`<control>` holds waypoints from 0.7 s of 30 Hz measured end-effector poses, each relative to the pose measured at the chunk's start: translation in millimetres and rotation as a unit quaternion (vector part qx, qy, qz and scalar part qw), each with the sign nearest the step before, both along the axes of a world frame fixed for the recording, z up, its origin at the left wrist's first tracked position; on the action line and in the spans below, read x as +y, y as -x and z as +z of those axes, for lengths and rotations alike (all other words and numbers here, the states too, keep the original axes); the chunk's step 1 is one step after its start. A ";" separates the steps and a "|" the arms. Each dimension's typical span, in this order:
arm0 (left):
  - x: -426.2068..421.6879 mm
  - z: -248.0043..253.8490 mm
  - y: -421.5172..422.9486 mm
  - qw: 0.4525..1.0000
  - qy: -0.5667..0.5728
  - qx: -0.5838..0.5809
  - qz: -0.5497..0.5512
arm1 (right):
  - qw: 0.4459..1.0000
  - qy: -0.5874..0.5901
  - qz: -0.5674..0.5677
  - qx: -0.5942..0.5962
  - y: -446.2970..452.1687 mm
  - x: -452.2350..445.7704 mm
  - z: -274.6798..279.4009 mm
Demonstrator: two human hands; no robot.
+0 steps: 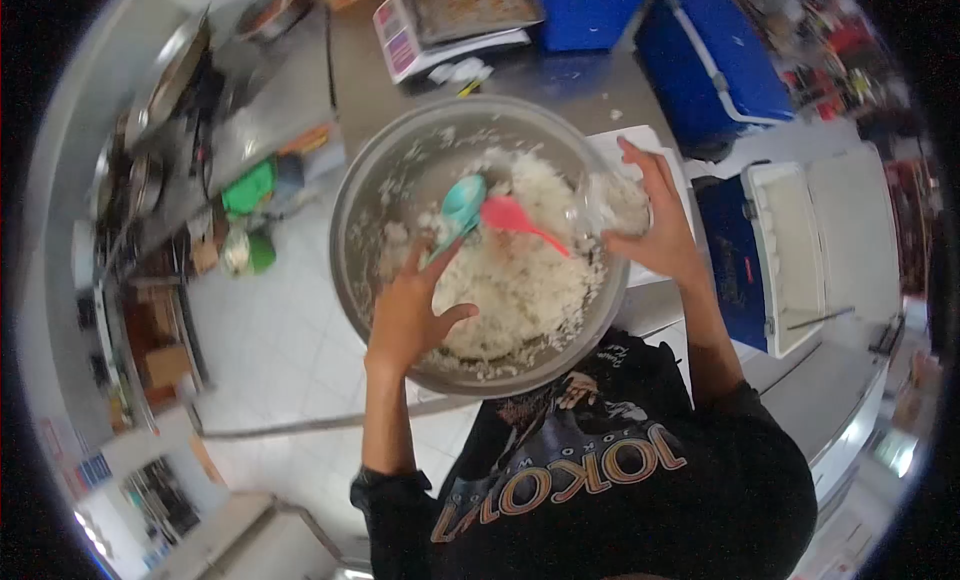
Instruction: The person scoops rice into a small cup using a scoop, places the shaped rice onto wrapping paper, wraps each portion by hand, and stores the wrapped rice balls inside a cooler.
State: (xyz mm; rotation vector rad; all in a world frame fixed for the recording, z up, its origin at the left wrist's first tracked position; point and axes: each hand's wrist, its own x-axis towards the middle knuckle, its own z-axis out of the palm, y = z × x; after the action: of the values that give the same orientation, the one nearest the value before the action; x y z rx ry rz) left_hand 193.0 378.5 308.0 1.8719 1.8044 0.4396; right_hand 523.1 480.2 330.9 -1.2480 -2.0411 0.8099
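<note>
A wide metal basin [350, 180] holds a mound of white rice [500, 310]. On the rice lie a teal scoop [463, 198] and a pink rice paddle [510, 218]. My left hand [402, 315] reaches over the basin's near left part, fingers and thumb spread, with the fingertips close to the teal scoop's handle. Whether they touch it I cannot tell. At the basin's right rim, my right hand [662, 220] is wrapped around a clear container [618, 202] with rice in it, tilted toward the basin.
White paper [640, 145] lies under the basin's right side on the metal table [380, 80]. Behind are a tray [470, 10] and a blue cooler box [590, 15]. To the right stand another blue cooler [710, 60] and an open white-lined cooler [785, 250].
</note>
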 end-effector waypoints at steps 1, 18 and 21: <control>-7.9 -3.9 -1.4 0.997 0.072 -0.015 -0.018 | 0.999 -0.030 -0.034 -0.010 -12.1 11.7 -6.1; 37.4 135.3 -336.0 0.434 -0.175 -0.862 0.197 | 0.991 -0.134 0.022 0.020 -101.1 228.8 -242.7; 65.4 168.9 -389.2 0.388 -0.162 -0.906 0.054 | 0.997 -0.042 0.031 0.063 -166.3 152.5 -219.2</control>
State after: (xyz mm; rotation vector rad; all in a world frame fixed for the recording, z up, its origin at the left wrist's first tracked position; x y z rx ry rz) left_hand 582.1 443.8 476.9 0.2932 0.0991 1.8861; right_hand 689.5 632.7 111.7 -1.0658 -1.9999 0.8010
